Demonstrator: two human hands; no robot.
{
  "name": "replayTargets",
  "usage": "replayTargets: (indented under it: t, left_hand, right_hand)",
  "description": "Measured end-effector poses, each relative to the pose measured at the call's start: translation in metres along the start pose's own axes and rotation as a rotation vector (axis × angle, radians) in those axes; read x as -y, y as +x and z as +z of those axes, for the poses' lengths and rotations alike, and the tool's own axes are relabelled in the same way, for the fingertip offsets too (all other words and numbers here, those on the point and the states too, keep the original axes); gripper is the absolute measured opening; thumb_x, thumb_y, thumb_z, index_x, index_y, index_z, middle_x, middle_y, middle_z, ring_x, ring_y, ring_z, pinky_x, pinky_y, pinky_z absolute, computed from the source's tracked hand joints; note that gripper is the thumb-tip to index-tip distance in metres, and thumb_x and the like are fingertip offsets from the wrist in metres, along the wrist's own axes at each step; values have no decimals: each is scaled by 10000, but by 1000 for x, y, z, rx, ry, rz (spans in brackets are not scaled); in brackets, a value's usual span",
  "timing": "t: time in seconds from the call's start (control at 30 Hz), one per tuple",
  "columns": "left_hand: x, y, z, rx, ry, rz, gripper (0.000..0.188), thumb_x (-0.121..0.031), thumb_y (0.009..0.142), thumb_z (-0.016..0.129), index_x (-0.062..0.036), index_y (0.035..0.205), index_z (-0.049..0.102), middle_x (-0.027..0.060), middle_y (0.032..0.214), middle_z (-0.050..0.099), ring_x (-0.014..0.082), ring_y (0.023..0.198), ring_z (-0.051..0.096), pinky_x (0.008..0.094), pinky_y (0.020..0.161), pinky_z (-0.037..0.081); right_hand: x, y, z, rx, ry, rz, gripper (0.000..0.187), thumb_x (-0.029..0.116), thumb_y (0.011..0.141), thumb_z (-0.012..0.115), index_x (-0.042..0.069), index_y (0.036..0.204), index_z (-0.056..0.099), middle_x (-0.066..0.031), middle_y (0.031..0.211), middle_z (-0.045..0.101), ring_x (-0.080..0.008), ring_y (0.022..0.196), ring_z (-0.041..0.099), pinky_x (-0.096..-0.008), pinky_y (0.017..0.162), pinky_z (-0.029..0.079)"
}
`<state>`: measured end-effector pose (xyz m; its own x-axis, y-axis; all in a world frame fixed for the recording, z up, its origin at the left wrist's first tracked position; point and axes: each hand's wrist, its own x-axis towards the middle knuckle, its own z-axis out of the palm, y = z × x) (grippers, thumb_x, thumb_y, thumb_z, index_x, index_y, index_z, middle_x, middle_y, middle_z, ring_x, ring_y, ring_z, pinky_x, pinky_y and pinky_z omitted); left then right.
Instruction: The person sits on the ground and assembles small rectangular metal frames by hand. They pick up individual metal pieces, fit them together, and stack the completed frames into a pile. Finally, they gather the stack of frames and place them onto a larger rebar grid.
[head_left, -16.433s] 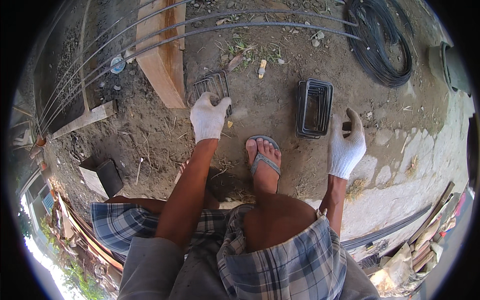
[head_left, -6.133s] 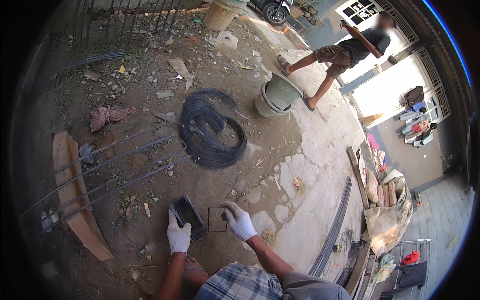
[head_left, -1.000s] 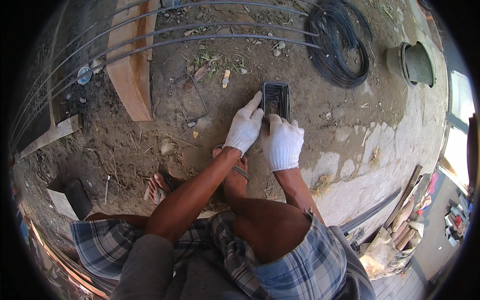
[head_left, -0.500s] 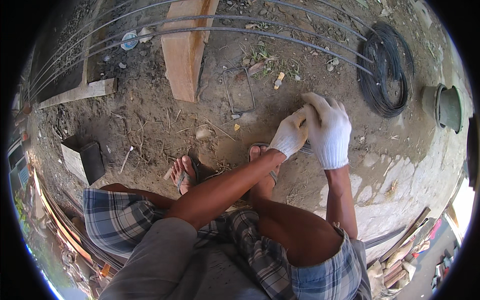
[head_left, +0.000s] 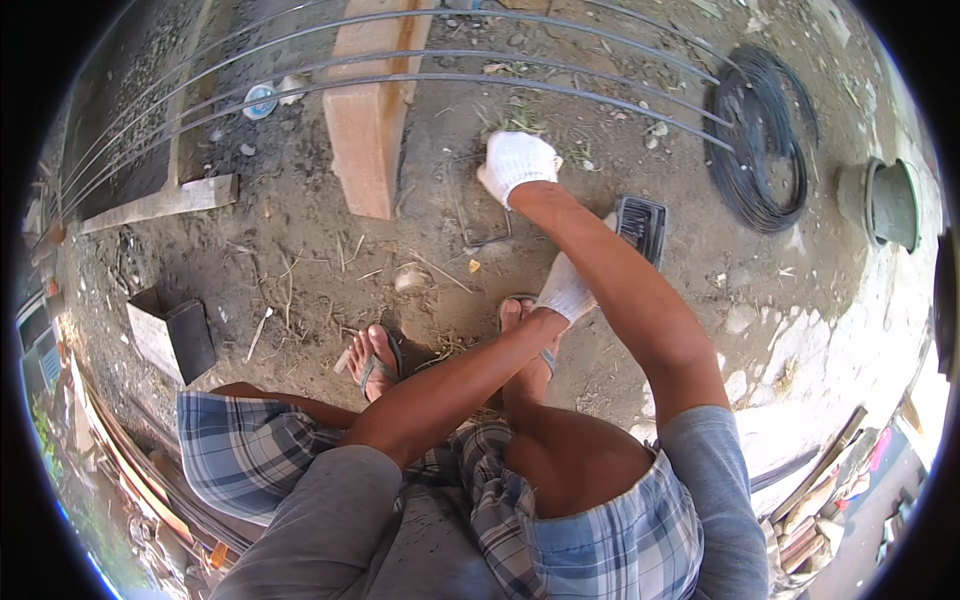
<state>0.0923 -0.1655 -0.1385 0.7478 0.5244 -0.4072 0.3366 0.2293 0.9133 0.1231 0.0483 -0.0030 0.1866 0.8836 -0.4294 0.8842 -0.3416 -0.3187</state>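
Observation:
My left hand [head_left: 567,288], in a white knit glove, holds a stacked bundle of rectangular wire stirrups [head_left: 641,232]. My right forearm crosses over and hides most of its fingers. The bundle juts out on the far side of that forearm. My right hand [head_left: 521,165], gloved too, reaches forward and left to the ground and looks curled, its fingertips out of sight. Beneath and beside it lies a single rectangular wire stirrup [head_left: 488,242]; the hand covers its right side. Whether the fingers grip this stirrup, I cannot tell.
Long steel rods [head_left: 420,78] cross ahead over a wooden beam [head_left: 362,150]. A coil of dark wire [head_left: 765,140] and a grey-green bucket [head_left: 893,205] are at right. An open box-shaped piece [head_left: 172,335] stands at left. My sandalled feet [head_left: 375,360] are on the dirt.
My right hand has left my left hand and moved forward and left, down to the lone stirrup. The bundle, mostly hidden before, now shows. The small yellow item on the dirt is out of sight.

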Motion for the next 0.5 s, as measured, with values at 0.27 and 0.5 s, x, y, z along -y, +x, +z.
replayTargets:
  t: [0.27,0.5]
  left_hand:
    - [-79,-18,-42,73,228,-42,604,-265,1162,540,-88,1708,350,103,1617,552,209,1394,577,318,1147,446]
    - [-130,-26,-49,-160,-151,20,557,-231,1070,636,25,1558,549,270,1492,653,377,1417,618,382,1159,475]
  right_hand:
    - [-24,-79,-33,-410,545,-120,356,127,934,629,9,1265,691,-330,965,762,-408,913,794,-506,855,630]
    - [-118,-241,-169,-495,994,228,376,33,1032,609,-21,1398,674,-145,1208,780,-171,1029,751,-310,880,615]
